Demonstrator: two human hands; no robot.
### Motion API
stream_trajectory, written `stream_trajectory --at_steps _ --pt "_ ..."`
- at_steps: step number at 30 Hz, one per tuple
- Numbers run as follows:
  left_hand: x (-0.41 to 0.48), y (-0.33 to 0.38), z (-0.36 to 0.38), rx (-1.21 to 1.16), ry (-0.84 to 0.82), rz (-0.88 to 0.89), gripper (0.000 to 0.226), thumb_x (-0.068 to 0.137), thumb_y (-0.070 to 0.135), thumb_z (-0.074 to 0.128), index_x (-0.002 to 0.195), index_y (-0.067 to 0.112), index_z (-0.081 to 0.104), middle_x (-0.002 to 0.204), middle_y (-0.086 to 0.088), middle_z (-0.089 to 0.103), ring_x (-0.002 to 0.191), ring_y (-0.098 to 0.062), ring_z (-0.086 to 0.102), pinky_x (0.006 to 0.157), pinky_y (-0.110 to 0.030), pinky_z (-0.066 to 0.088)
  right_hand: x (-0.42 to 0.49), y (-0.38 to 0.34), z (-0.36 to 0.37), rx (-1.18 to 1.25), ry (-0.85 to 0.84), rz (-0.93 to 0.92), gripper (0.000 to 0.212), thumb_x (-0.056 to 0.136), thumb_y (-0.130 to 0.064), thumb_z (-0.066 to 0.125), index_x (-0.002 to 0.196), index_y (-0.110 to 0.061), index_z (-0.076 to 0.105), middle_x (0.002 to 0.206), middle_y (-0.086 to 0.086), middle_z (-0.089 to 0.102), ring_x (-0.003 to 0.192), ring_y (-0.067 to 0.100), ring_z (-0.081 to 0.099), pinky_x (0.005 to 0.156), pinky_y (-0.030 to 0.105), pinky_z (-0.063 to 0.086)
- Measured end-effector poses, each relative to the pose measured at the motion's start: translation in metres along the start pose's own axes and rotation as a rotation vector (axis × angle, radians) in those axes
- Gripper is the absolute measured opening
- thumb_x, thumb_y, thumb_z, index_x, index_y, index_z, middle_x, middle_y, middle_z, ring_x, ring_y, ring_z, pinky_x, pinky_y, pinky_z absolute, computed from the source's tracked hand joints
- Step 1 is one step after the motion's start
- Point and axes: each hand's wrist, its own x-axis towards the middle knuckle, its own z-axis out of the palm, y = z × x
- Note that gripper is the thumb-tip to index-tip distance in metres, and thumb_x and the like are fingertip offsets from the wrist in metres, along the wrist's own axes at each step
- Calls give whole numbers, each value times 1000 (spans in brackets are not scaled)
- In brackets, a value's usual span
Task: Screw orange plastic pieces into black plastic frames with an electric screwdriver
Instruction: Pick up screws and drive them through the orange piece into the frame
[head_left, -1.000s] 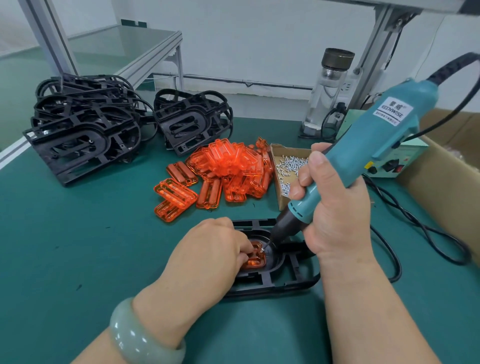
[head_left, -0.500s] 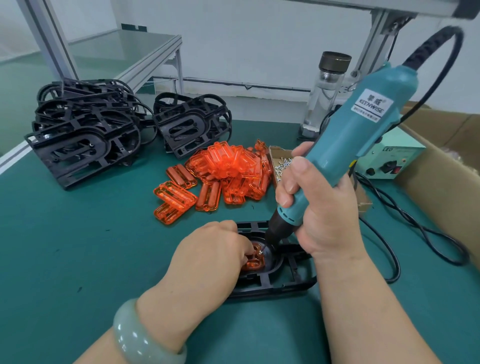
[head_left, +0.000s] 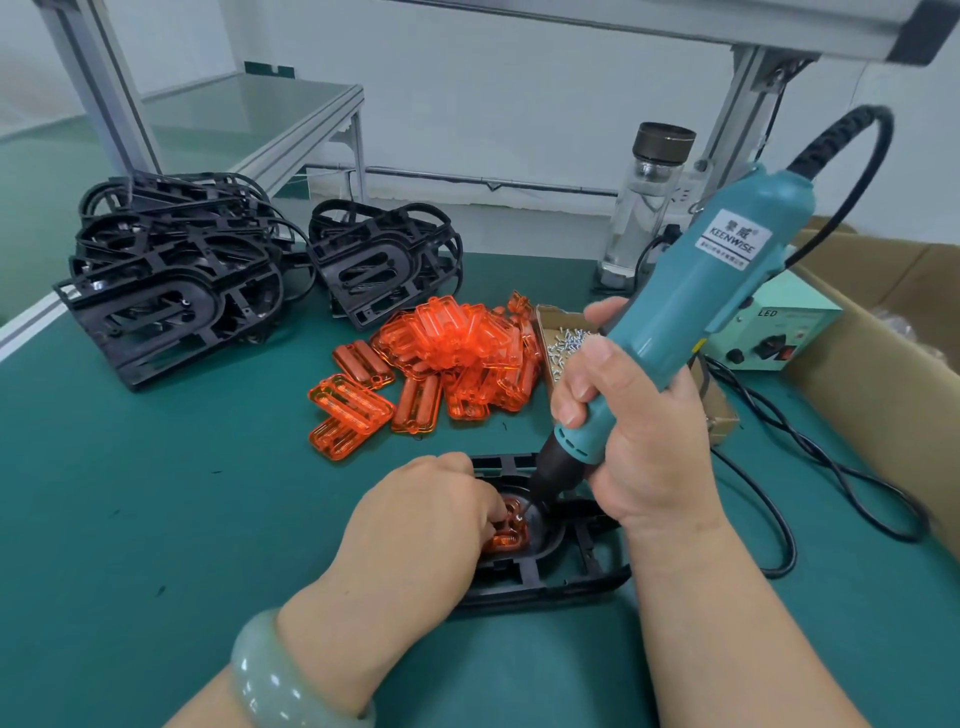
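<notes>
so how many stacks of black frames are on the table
2: a larger stack at the far left, and a smaller stack just right of it, behind the orange pieces. One more frame lies alone under the left hand; others may be hidden.

Your right grip (head_left: 644, 447) wraps the teal electric screwdriver (head_left: 701, 296); left of its tip, your left grip (head_left: 415, 525) pinches the orange plastic piece (head_left: 511, 540).

open green mat (head_left: 156, 519) at left, orange pieces (head_left: 457, 353) and stacked black frames (head_left: 171, 291) behind, cable (head_left: 790, 540) looping right
</notes>
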Motion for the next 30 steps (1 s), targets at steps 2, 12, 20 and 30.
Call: stream_trajectory --at_steps 2,12,20,30 --pt "0 0 0 9 -5 2 24 94 29 48 112 33 63 101 5 50 101 -19 50 84 -36 47 0 0 0 16 7 13 18 82 -6 53 84 -22 60 52 -5 46 42 10 43 48 20 40" --pt "0 -1 1 14 7 12 25 94 29 46 112 33 63 100 8 50 102 -15 49 85 -33 45 2 1 -5 29 -9 1 19 83 -10 59 100 -18 61 57 -4 48 46 11 46 51 22 41" --pt "5 -3 -1 16 -32 62 24 95 35 44 113 31 59 106 9 49 103 -10 48 87 -27 40 4 -7 -18 287 87 5 43 69 -26 83 103 -15 60 58 -4 48 46 9 46 52 21 43" --pt "14 -4 -15 -111 -16 52 19 88 48 53 101 41 64 96 20 49 96 2 48 85 -16 38 2 -13 -40 409 337 -54 16 83 -24 53 97 -18 59 57 -6 45 45 8 45 52 20 45"
